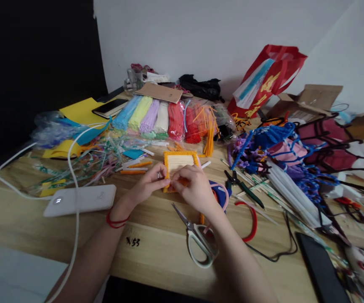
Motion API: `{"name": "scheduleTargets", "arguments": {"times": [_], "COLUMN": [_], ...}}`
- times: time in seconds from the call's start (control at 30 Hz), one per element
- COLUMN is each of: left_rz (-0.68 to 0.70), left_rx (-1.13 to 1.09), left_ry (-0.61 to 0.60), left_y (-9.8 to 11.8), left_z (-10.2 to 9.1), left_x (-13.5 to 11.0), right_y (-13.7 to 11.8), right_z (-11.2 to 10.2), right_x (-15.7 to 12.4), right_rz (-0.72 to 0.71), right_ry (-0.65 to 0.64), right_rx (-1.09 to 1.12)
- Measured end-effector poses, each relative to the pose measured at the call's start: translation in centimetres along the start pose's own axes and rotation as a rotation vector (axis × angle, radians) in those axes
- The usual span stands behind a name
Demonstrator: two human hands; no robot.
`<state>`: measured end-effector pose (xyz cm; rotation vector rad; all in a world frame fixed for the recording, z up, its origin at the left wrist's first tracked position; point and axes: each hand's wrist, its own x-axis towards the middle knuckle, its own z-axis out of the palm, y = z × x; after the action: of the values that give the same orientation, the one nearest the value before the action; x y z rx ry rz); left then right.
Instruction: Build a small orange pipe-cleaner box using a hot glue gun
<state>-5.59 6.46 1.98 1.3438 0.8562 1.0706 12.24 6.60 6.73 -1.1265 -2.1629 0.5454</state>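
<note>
A small square mat of pale wooden sticks edged with orange pipe cleaner [179, 162] lies flat on the wooden table [156, 248]. My left hand [150, 184], with a ring and a red string at the wrist, pinches its near left edge. My right hand [193, 186] is closed on the near edge beside it, fingers curled over the orange border. Grey-handled scissors [197, 235] lie just in front of my right wrist. A pink and blue pipe-cleaner piece [221, 194] sits partly hidden behind my right hand.
Bundles of coloured pipe cleaners in bags [166, 118] lie behind the mat. Green pliers [243, 187], a red curved strip [253, 219], a white power bank with cable [81, 200], a dark phone [322, 265], a red bag [268, 82] and cardboard boxes [308, 103] surround the work spot.
</note>
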Motion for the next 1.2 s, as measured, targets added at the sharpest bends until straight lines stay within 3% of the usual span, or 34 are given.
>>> {"name": "scheduleTargets", "arguments": {"times": [0.2, 0.43, 0.67, 1.2], "left_rz": [-0.027, 0.000, -0.032, -0.004], "left_rx": [-0.020, 0.022, 0.013, 0.081], "left_ry": [-0.031, -0.092, -0.164, -0.183], "left_y": [0.3, 0.0, 0.9, -0.7], "left_z": [0.1, -1.0, -0.6, -1.6], "left_x": [-0.1, -0.2, -0.6, -0.4], "right_y": [0.0, 0.0, 0.0, 0.3], "right_z": [0.5, 0.6, 0.5, 0.6], "right_x": [-0.1, -0.1, -0.1, 0.0], "right_rz": [0.067, 0.063, 0.051, 0.040], "right_ry": [0.035, 0.046, 0.035, 0.052], "right_rx": [-0.005, 0.024, 0.041, 0.029]}}
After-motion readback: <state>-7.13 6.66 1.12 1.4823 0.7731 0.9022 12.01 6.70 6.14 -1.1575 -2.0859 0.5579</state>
